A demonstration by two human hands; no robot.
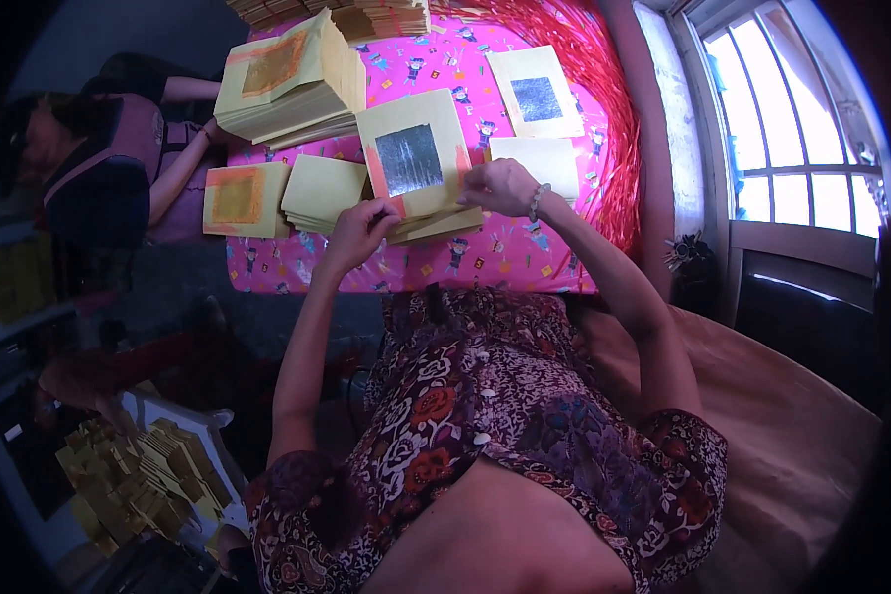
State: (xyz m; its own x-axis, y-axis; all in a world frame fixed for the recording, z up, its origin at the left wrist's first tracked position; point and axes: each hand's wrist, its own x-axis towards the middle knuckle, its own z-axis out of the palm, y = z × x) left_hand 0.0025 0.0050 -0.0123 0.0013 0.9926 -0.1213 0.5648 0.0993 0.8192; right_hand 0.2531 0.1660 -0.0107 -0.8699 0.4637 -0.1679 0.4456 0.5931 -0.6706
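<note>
A cream sheet of joss paper (457, 127) with a silver foil square and orange-red side marks lies tilted before me. My left hand (361, 233) pinches its lower left corner between thumb and fingers. At its lower right edge, my right hand (505, 186), with a bead bracelet at the wrist, closes on the paper. Under this sheet shows a pile of yellowish paper (436, 228). Left of it sits a stack of plain yellowish sheets (322, 188). Just beyond my right hand lies a plain pale sheet (544, 163), partly covered by that hand.
A tall stack of joss paper (287, 109) stands at the far left of the pink table (406, 74). Another silver-foil sheet (569, 114) lies far right, beside red strands (619, 148). A gold-orange sheet (246, 198) rests near the left edge. A co-worker (109, 168) sits left.
</note>
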